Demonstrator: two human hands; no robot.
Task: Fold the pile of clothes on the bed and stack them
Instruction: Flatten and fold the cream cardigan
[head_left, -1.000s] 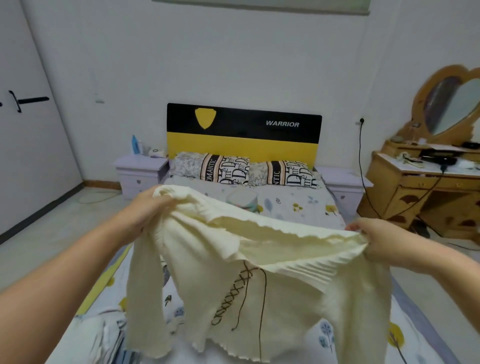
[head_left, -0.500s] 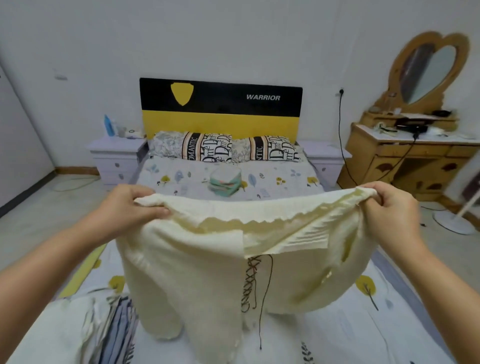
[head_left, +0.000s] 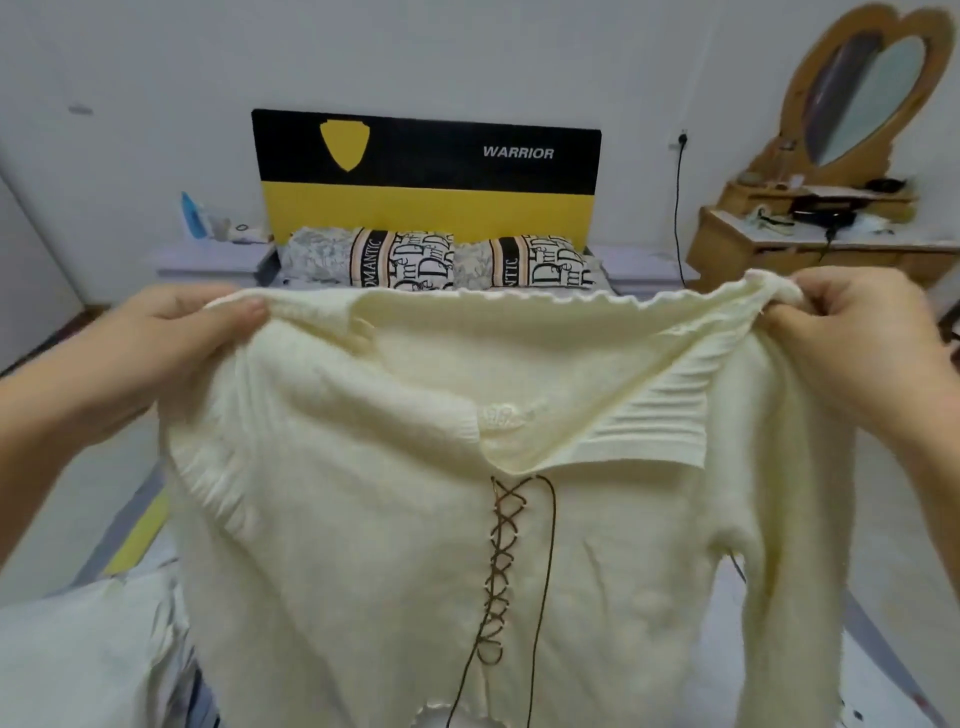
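From the head view, we hold a cream sweater up in front of us, between us and the headboard. Our left hand pinches the top edge on the left, with the thumb on the front of the cloth. Our right hand is closed tight on the top edge on the right. Both hands are at about the same height, so the top edge runs almost flat from side to side, just under the pillows that lie below the headboard.

The sweater hangs straight down from our hands. Its long way goes from top to bottom, and the brown lace runs down the middle, so the front faces us. The bottom is out of view, so we cannot tell if it touches the bed.

We think the next move is to lay the sweater flat on the bed below. For that, both hands would need to go down together, because each one is as near to the bed as the other. More clothes lie low on the left, away from the headboard.
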